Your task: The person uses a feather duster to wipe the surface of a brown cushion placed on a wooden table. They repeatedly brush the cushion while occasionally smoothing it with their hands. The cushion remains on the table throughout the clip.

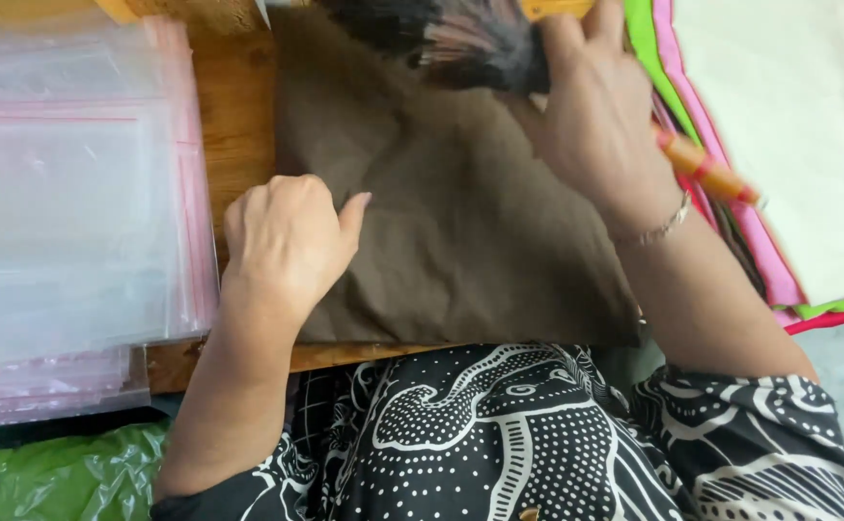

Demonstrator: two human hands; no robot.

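Note:
A brown folded cloth (pixel 470 222) lies flat on a wooden table (pixel 238 125). My left hand (pixel 287 241) rests on the cloth's left edge with its fingers curled under, pressing it down. My right hand (pixel 595 116) grips a feather duster (pixel 460 39) with dark feathers and an orange handle (pixel 706 169). The feathers lie on the cloth's far edge. A thin bracelet (pixel 658 230) circles my right wrist.
A stack of clear plastic zip bags (pixel 65 212) with pink strips fills the left side. Folded cloths in pink, green and cream (pixel 788 125) are piled at the right. A green plastic bag (pixel 65 473) sits low left. My patterned black-and-white clothing (pixel 538 444) fills the bottom.

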